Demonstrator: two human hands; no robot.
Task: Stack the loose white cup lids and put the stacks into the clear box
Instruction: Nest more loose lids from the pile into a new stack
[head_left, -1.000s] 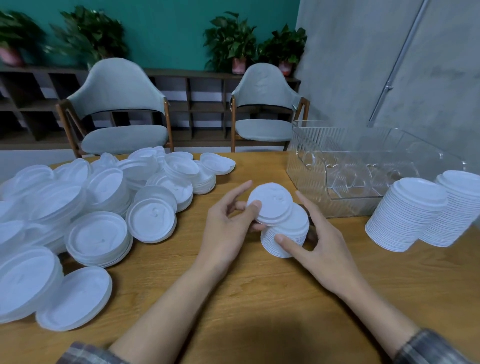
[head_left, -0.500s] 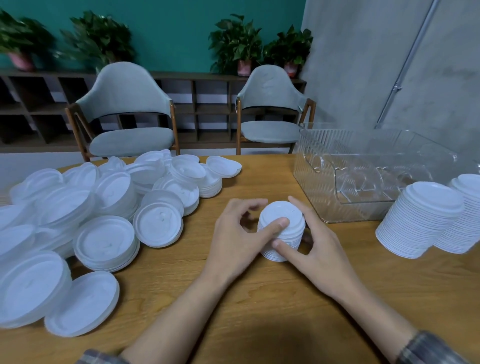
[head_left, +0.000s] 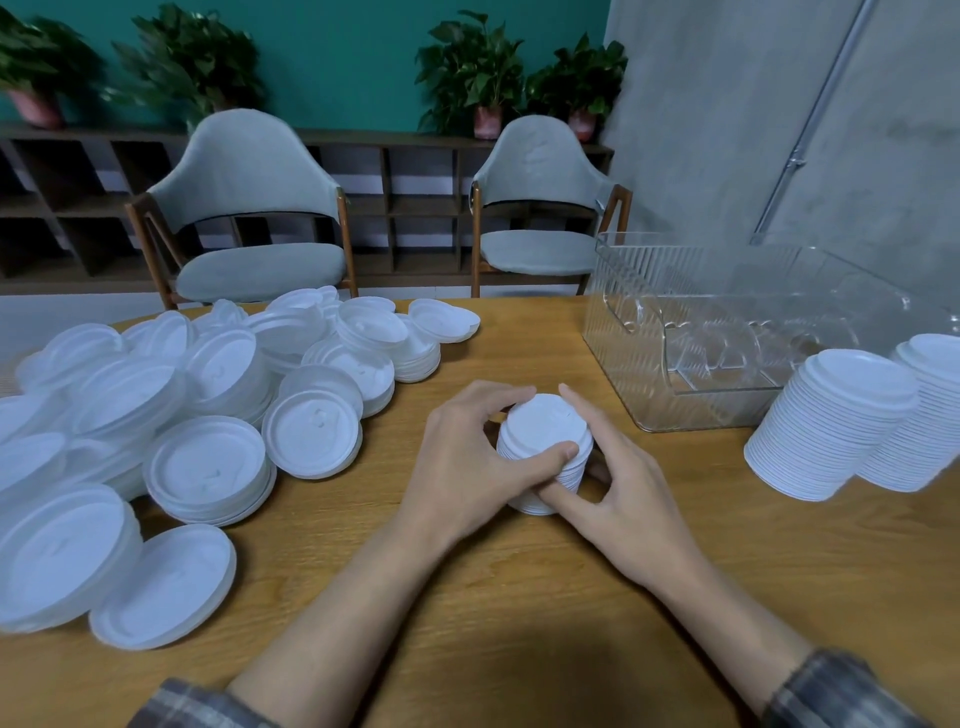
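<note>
Left hand: I've got my left hand (head_left: 467, 467) at centre frame, fingers curled over the far rim of the short stack of lids (head_left: 545, 423) and thumb laid across its near edge, clamped firmly on it.
Right hand: my right hand (head_left: 628, 493) comes in from the right of the frame, forefinger running along the stack's far right side and thumb tucked low against its base. It's gripping as well.
Short stack: it stands upright on the table (head_left: 519, 623) at dead centre, top face up, pinned between both hands.
Loose lids: a big heap of loose lids (head_left: 208, 395) fills the left of the frame. Some are nested in small piles and some lie singly, with one flat at lower left. The heap's nearest edge is near my left hand, not touching it.
Tall stacks: two tall stacks (head_left: 831, 421) sit at the right edge of the frame, side by side on the table, just in front of the box.
Clear box: the clear box (head_left: 649, 332) is at upper right, beyond my right hand. It has ribbed walls and clear dividers showing inside.
Sleeves: plaid sleeves (head_left: 841, 691) show along the bottom edge.
Background: two grey chairs (head_left: 249, 208) sit behind the table at the top of the frame. Behind them is a dark shelf (head_left: 405, 171) with potted plants (head_left: 478, 78) on it, against a green wall.
</note>
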